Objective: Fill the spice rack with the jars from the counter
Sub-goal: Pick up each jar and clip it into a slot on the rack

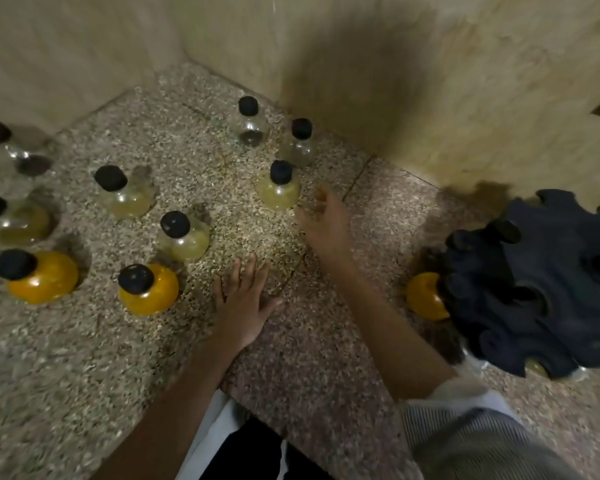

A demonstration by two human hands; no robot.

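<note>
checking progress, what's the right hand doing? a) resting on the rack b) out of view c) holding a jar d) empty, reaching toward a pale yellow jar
d: the right hand is open and empty, blurred, close beside the pale yellow jar and well apart from the rack.

The widest free stretch of the worktop (84, 375) runs from the centre down toward 6 and 7 o'clock, bare speckled stone with nothing standing on it. From 8 round to 12 o'clock, black-capped jars (184, 237) stand scattered with narrow lanes between them, the tightest among the three clustered near 12. At 3 o'clock the dark spice rack (534, 289) blocks the way, and walls (465, 98) close the corner beyond.
</note>
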